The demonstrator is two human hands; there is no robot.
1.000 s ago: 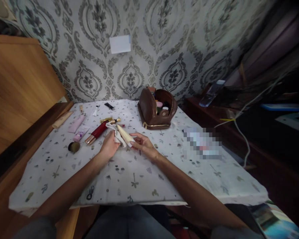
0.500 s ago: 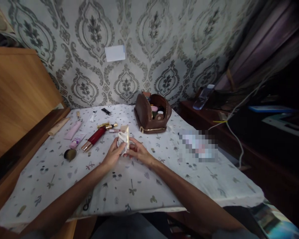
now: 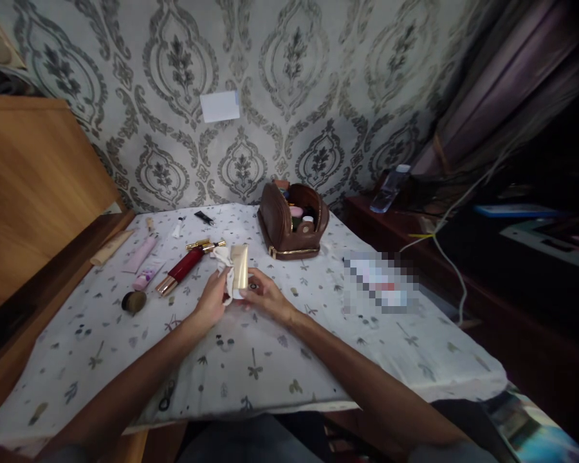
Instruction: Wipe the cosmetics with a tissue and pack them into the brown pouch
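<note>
L hand (image 3: 213,299) is clamped on a bunched white cloth (image 3: 222,257), which pokes out past the fingers & hangs down btwn the hands. R hand (image 3: 270,299) has thumb & fingers closed round the lower end of a gold tube (image 3: 240,267); the tube's wide flat end points away from the person, just ahead of & btwn both hands, cloth right up against its L side (can't tell how hard it presses).

Just beyond L hand, a bit to its left: red tube (image 3: 187,267) w/ a shiny rose-gold end, lying slantwise, plus two small gold cases approx. at its far end, one of them a gold stick (image 3: 215,245). Further left of L hand: dark round item (image 3: 134,302) (brush or compact, can't tell), then a purple-white tube (image 3: 147,275), a lilac tube (image 3: 141,254) & a beige tube (image 3: 112,247). Well beyond L hand: small white tube (image 3: 178,227) & a black tube (image 3: 204,218).

Ahead of R hand, slightly right: brown bag (image 3: 292,222), top gaping, misc. items inside. Well right of R hand: a pixelated item (image 3: 381,283), flat on the patterned tablecloth (image 3: 255,354).
</note>
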